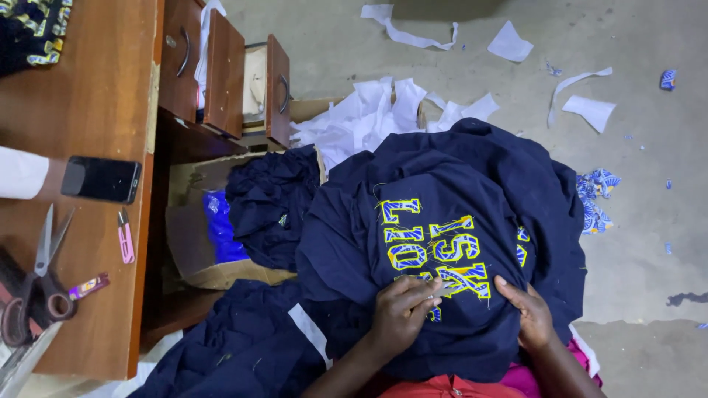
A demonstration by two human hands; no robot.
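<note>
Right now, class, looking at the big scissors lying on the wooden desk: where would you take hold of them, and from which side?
Grip the scissors by the dark looped handles at the near end, coming from the person's side of the desk. The blades point away towards the phone, so the loops come first.

Matt navy cloth shirt, glossy wooden desk, rough concrete floor

left hand pinched, right hand flat
</note>
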